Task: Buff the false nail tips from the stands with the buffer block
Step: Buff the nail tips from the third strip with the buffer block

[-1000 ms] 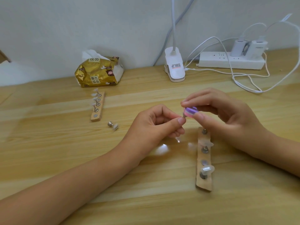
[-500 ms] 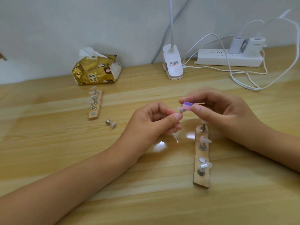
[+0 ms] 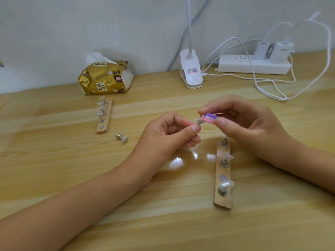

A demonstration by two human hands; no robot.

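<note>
the left hand is pinching a small clear false nail tip on its little metal peg between thumb and forefinger, lifted above the pale wooden worktop. the right hand is gripping the small pink-and-purple layered buffer block between thumb and fingers, with its end meeting the tip, so the buffing of this piece seems to be under way.

just below the right hand, the near flat wooden strip stand is carrying three pegs, at least two of them topped with clear tips, and is showing one bare round magnet spot, probably the held piece's place. well to the left, the far wooden strip stand is holding four pegs with tips and is also showing one bare spot. a loose metal peg with a tip is lying on its side near it.

which tips are already buffed is too fine to tell. judging by the layout, the job is looking early to midway: one tip is being worked, and most are waiting on their stands.
</note>
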